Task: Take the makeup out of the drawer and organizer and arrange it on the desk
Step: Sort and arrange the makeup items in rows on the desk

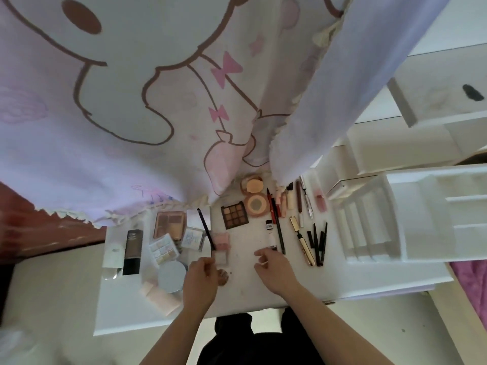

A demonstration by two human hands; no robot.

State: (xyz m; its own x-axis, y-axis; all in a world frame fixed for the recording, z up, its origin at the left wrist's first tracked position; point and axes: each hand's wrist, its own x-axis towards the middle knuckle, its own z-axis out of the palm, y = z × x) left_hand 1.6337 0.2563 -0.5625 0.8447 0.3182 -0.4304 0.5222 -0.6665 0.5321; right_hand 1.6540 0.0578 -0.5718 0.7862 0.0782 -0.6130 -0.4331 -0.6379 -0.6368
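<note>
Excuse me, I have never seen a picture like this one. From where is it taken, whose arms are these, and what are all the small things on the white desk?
There is one picture, taken by a camera worn on a person's head and looking down. The two bare arms are that person's own. The white desk is covered with makeup laid out in groups: an eyeshadow palette and round compacts in the middle, a dark foundation tube at the left, thin pencils at the right. The left hand seems to hold a thin dark brush; the right hand hovers with curled fingers, and I cannot tell whether it holds anything. The white organizer stands at the right, apparently empty.
</note>
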